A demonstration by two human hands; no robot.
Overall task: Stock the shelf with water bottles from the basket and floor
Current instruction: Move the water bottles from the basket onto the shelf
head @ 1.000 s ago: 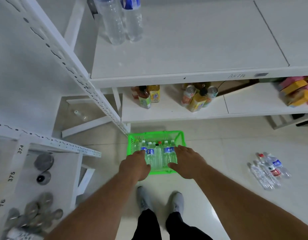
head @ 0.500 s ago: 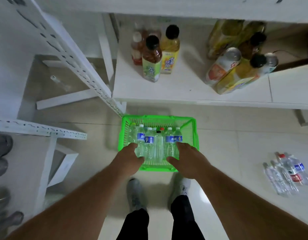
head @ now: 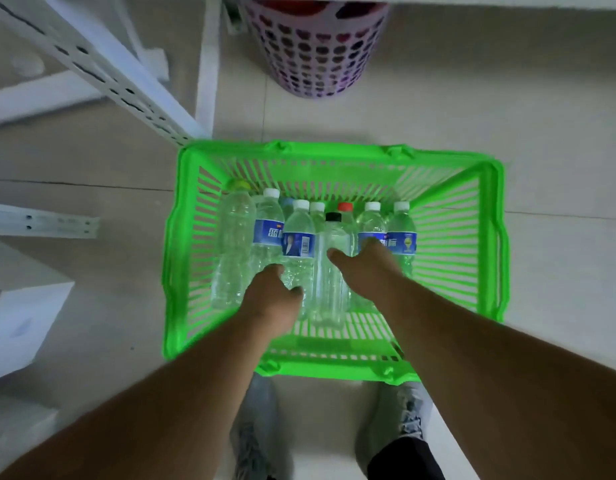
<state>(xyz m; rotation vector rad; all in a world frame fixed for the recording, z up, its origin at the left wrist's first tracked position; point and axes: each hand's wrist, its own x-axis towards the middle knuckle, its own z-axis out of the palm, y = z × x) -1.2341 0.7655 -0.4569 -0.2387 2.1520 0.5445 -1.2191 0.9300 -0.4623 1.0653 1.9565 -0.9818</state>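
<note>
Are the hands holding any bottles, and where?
The left hand grips a blue-labelled bottle low on its body. The right hand's hold cannot be told.

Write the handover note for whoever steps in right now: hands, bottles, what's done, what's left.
Left hand: down in the green basket, fingers curling round a blue-labelled water bottle.
Right hand: on the blue-labelled bottles at the basket's right; grip hidden.
Bottles: about eight lie side by side in the basket, on the floor before the shelf post.
Done: nothing lifted out yet.
Left: lift these bottles and shelve them. Shelf tops are out of view.
</note>
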